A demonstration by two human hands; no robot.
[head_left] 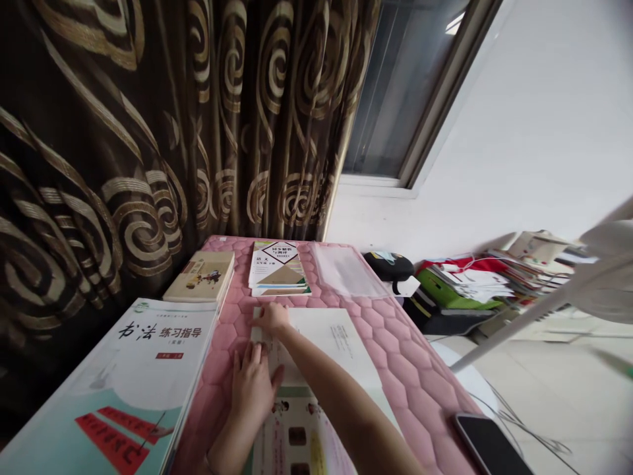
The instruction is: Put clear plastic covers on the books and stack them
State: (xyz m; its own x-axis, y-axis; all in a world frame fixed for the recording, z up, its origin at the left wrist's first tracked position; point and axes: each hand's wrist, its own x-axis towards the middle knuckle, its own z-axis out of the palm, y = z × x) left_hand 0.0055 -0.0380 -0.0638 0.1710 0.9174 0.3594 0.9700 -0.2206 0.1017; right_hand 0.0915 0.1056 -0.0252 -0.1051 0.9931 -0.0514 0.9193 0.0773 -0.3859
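Observation:
An open book (321, 326) lies flat in front of me, a mostly blank page at its far part and a colourful printed page at its near part. My left hand (253, 382) rests along the book's left edge, fingers stretched and thumb apart over the page. Just beyond it, my right hand (271, 320) has bent fingers closed at the far left corner of the page. My right forearm crosses over the book and hides part of it.
Pink quilted cloth (410, 363) covers the table. Stacked calligraphy workbooks (113, 369), a beige book (200, 277), other workbooks (277, 267) and a translucent sheet (349, 270) surround the book. A phone (489, 445) lies near the right edge, close to a white lamp arm (519, 310).

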